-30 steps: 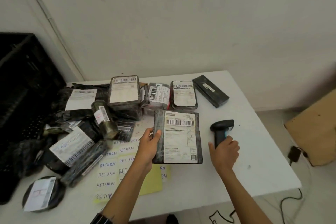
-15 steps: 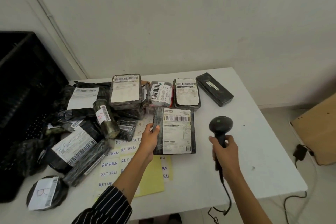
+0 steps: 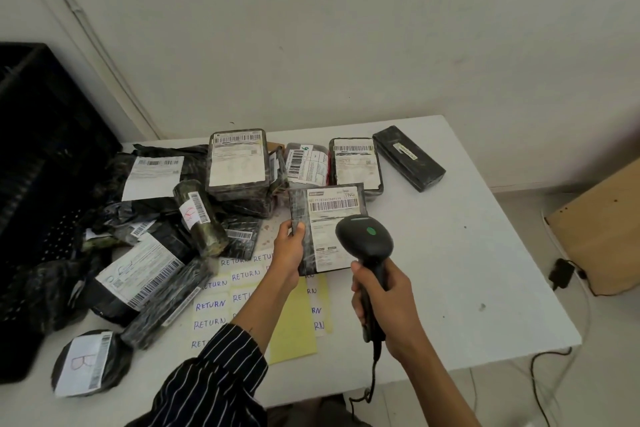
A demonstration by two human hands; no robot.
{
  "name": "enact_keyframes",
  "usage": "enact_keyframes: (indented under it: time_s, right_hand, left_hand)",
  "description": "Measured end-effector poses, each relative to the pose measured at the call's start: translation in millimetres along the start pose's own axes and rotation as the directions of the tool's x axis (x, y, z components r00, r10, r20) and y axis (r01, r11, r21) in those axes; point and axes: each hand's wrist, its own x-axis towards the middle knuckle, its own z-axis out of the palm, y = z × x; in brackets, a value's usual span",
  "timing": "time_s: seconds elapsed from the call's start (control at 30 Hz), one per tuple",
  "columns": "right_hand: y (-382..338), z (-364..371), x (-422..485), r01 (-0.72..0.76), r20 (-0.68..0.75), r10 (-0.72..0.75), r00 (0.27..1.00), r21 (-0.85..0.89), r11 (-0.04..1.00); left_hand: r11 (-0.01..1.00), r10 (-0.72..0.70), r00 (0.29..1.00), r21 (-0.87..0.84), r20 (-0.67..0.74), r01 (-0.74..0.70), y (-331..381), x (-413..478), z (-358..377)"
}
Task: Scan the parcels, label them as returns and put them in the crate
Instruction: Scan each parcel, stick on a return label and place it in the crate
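Since a moment ago my right grip (image 3: 384, 302), curled round its handle, has swung the black handheld barcode scanner (image 3: 365, 239) left over the flat black plastic-wrapped parcel (image 3: 332, 208), which my left grip (image 3: 287, 253) pinches by its left edge above the white tabletop (image 3: 467, 270).

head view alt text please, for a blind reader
A person's left hand holds a black-wrapped parcel label-up while the right hand aims a black barcode scanner at it, over a white table piled with more parcels and handwritten RETURN stickers.
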Motion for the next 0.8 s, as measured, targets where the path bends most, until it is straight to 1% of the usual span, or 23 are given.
enact_keyframes:
  time_s: [0.3, 0.63, 0.7, 0.73, 0.8]
  right_hand:
    - [2.8, 2.9, -0.7, -0.001, 0.019, 0.001, 1.0, -0.005, 1.0]
    - [5.9, 2.6, 1.2, 0.004, 0.0, -0.004, 1.0, 0.01, 1.0]
    - [11.6, -3.4, 5.5, 0.009, -0.05, -0.011, 0.999, -0.039, 0.999]
    - [17.1, -9.6, 10.5, 0.007, -0.092, -0.017, 0.996, -0.098, 0.995]
    - [32.0, -28.9, 24.8, -0.018, -0.182, -0.04, 0.983, -0.307, 0.952]
  left_hand:
    - [1.0, -0.019, 1.0, 0.013, -0.003, 0.019, -3.8, 7.0, 1.4]
    - [0.999, -0.041, 0.999, 0.028, 0.009, 0.041, -7.4, 10.7, 5.6]
    - [0.999, -0.044, 0.999, 0.024, 0.016, 0.044, -8.6, 11.0, 5.9]
    - [0.999, -0.046, 0.999, 0.026, 0.022, 0.046, -9.5, 11.2, 5.8]
    - [0.998, -0.06, 0.998, 0.04, 0.031, 0.058, -13.5, 10.8, 5.0]
